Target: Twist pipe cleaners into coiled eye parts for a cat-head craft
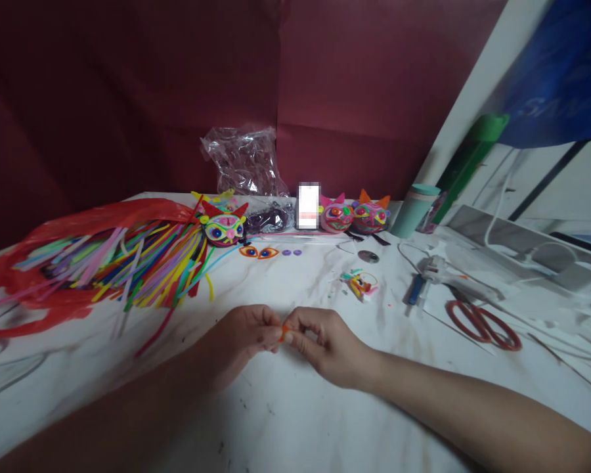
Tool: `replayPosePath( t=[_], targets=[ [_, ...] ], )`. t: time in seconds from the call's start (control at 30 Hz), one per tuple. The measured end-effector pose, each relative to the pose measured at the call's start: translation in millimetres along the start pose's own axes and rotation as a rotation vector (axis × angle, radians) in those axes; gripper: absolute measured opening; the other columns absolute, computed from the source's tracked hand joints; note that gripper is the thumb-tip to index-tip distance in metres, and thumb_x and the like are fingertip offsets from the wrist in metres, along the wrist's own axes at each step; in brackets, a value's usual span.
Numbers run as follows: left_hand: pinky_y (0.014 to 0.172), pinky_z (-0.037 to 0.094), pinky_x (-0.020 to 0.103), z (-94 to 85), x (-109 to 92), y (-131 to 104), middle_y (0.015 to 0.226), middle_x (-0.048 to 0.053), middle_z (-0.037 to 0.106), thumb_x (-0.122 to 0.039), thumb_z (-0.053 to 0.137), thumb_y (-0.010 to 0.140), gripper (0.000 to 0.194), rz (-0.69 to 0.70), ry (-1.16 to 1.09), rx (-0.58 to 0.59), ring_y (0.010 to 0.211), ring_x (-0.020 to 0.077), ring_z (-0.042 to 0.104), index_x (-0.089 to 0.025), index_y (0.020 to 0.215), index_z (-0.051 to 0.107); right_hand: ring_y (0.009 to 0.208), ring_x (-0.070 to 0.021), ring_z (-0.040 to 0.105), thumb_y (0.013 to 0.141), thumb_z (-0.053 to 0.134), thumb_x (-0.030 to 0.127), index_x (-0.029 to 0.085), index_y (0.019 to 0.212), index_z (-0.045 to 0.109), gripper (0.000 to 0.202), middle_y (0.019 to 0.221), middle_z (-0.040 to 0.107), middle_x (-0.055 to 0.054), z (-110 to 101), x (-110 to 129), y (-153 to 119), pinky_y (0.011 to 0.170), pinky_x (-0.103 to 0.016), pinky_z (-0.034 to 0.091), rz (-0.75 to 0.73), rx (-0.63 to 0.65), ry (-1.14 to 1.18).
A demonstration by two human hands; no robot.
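Over the white table (pixel 295 420), my left hand (pixel 249 332) and my right hand (pixel 328 341) meet fingertip to fingertip. Between them both pinch a small orange piece of pipe cleaner (pixel 284 334), mostly hidden by the fingers. Beyond the hands lie two orange-rimmed eye shapes (pixel 259 252) with blue centres and two small purple coils (pixel 291 252). To the right of these is a little heap of coloured scraps (pixel 360 286). A lion-like head (pixel 224 225) with red ears stands at the back left.
Many coloured pipe cleaners (pixel 152 263) spread over a red plastic bag (pixel 54 315) at left. Two more decorated heads (pixel 336 215) stand at the back, beside a green cup (pixel 414 210). At right lie a glue gun (pixel 453 279) and red-handled scissors (pixel 482 325).
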State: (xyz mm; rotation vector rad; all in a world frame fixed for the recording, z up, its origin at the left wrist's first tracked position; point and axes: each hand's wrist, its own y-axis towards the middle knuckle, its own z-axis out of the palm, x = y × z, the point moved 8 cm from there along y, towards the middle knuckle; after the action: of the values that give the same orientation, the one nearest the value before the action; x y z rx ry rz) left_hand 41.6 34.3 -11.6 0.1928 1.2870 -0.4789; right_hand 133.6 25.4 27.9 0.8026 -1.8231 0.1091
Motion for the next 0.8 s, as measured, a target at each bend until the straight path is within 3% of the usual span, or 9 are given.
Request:
replayPosePath(
  t=[0.13, 0.2, 0.57, 0.67, 0.8],
  targets=[
    [0.062, 0.034, 0.024, -12.9, -8.6, -2.5, 0.059, -0.003, 0.054, -0.025, 0.062, 0.068, 0.010, 0.153, 0.085, -0.234, 0.059, 0.0098, 0.045, -0.016, 0.068, 0.057, 0.051, -0.0081, 0.036, 0.082, 0.051, 0.039, 0.016, 0.069, 0.050, 0.027, 0.056, 0.045, 0.004, -5.5, -24.3, 4.3, 0.047, -0.021, 0.028, 0.149, -0.103, 0.220],
    [0.059, 0.033, 0.023, -15.1, -7.4, -3.9, 0.058, -0.004, 0.053, -0.022, 0.061, 0.068, 0.007, 0.164, 0.186, -0.285, 0.058, 0.0094, 0.044, -0.015, 0.069, 0.059, 0.050, -0.0080, 0.035, 0.079, 0.054, 0.043, 0.016, 0.068, 0.048, 0.029, 0.054, 0.043, 0.005, -6.1, -30.4, 4.7, 0.046, -0.021, 0.027, 0.183, -0.141, 0.280],
    [0.053, 0.032, 0.021, -13.8, -6.3, -9.5, 0.057, -0.003, 0.057, -0.023, 0.062, 0.066, 0.009, 0.160, 0.287, -0.368, 0.054, 0.0088, 0.044, -0.015, 0.067, 0.062, 0.048, -0.0067, 0.030, 0.075, 0.058, 0.045, 0.016, 0.065, 0.046, 0.033, 0.053, 0.040, 0.006, 2.8, -29.6, -2.9, 0.043, -0.020, 0.023, 0.185, -0.165, 0.323],
    [0.052, 0.032, 0.021, -10.8, -8.4, -8.0, 0.056, -0.004, 0.055, -0.025, 0.058, 0.069, 0.011, 0.175, 0.323, -0.301, 0.053, 0.0090, 0.044, -0.015, 0.067, 0.060, 0.047, -0.0061, 0.031, 0.074, 0.058, 0.047, 0.015, 0.064, 0.048, 0.035, 0.053, 0.042, 0.005, 2.9, -28.2, -0.9, 0.043, -0.020, 0.023, 0.208, -0.137, 0.334],
    [0.050, 0.030, 0.020, -9.1, -14.0, -7.1, 0.053, -0.005, 0.049, -0.028, 0.053, 0.072, 0.014, 0.199, 0.400, -0.237, 0.051, 0.0086, 0.040, -0.016, 0.068, 0.055, 0.052, -0.0081, 0.042, 0.073, 0.059, 0.048, 0.013, 0.072, 0.056, 0.035, 0.057, 0.051, 0.002, -1.7, -25.9, 5.3, 0.051, -0.022, 0.033, 0.234, -0.113, 0.392]
  ],
)
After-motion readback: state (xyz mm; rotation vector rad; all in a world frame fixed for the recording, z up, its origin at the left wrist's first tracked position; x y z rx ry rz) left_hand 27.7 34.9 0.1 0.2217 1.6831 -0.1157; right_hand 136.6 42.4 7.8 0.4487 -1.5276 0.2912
